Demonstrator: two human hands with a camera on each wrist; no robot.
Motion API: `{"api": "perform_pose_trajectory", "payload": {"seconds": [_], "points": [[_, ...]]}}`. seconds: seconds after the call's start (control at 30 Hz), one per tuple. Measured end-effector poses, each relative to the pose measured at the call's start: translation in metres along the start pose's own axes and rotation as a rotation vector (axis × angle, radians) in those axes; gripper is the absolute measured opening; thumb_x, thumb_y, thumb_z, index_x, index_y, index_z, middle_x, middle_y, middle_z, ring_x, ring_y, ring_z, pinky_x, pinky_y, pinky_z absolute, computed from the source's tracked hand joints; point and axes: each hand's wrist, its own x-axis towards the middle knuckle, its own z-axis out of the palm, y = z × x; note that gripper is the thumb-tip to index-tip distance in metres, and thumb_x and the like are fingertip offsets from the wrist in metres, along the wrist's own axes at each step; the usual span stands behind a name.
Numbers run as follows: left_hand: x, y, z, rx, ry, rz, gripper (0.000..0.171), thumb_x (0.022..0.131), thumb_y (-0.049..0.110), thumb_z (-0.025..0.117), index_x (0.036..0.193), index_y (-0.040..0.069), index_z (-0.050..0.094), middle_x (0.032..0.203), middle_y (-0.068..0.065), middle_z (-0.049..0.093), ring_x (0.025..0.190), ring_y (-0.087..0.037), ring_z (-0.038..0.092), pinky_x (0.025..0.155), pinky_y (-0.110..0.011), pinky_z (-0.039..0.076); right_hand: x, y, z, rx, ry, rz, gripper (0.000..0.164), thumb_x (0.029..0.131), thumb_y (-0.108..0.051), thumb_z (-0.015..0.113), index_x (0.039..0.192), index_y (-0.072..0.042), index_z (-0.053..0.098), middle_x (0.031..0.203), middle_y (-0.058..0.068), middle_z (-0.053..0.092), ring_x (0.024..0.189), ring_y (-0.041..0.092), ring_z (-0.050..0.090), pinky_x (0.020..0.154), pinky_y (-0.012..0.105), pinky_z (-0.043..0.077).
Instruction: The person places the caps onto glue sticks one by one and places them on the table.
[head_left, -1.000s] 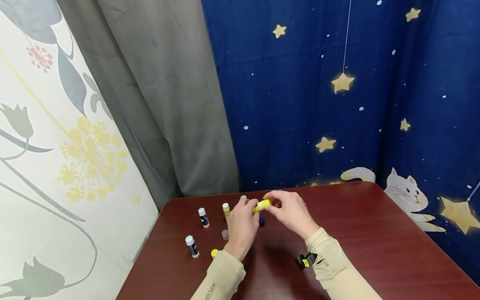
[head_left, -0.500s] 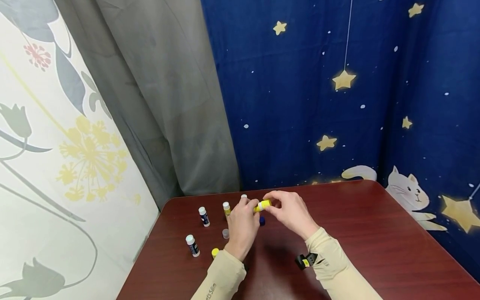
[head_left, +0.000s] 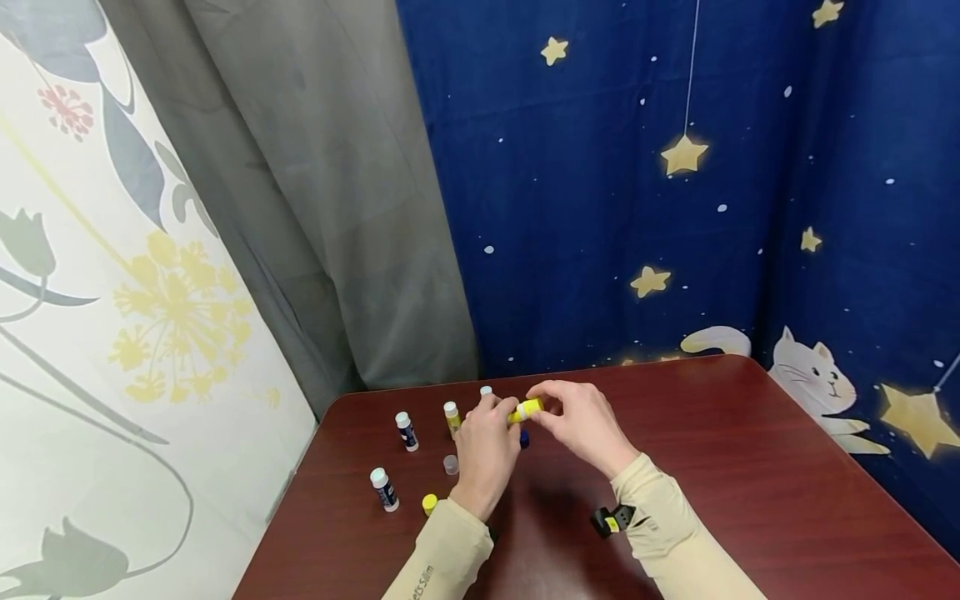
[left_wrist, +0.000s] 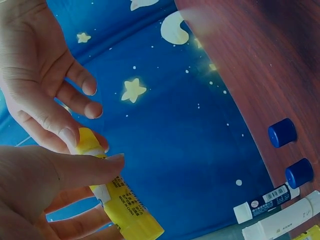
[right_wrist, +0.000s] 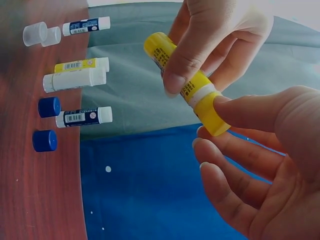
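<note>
Yellow plastic tube (right_wrist: 199,87), tilted, held above the table (head_left: 750,500): left hand (head_left: 486,450) curled round it, right hand (head_left: 588,429) pinching the cap (right_wrist: 210,114), other fingers loosely spread. Probably light, stiff, bit slick; unlikely to break. Best hold: mid-tube plus cap sides.

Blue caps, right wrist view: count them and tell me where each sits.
2, both on the table: one blue cap beside the lower navy tube, the other cap below it in the picture. More may be hidden.
</note>
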Motion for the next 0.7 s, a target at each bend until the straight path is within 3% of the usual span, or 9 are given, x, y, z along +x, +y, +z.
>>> {"api": "perform_pose_trajectory", "payload": {"seconds": [0.47,0.7], "points": [[-0.0023,0.0012,0.0000,-0.012,0.026,0.008,0.028,0.079,0.012,0.087,0.105,0.017,0.079,0.093,-0.003,0.065,0.068,-0.021,0.061,0.057,-0.036,0.054,-0.0018,-0.0004,0.0012,-0.005,0.012,-0.014,0.020,0.084,-0.023,0.085,0.101,-0.027,0.076,0.086,-0.014,0.069,0.067,0.002,0.057,0.062,0.027,0.049],[-0.0039,-0.0004,-0.0001,-0.013,0.037,0.044,0.027,0.079,0.013,0.087,0.105,0.017,0.079,0.093,-0.001,0.066,0.068,-0.021,0.060,0.057,-0.035,0.054,-0.0035,-0.0027,0.0010,-0.030,0.013,-0.022,0.021,0.082,-0.023,0.086,0.101,-0.027,0.077,0.083,-0.015,0.068,0.068,0.001,0.057,0.063,0.027,0.048]]}}
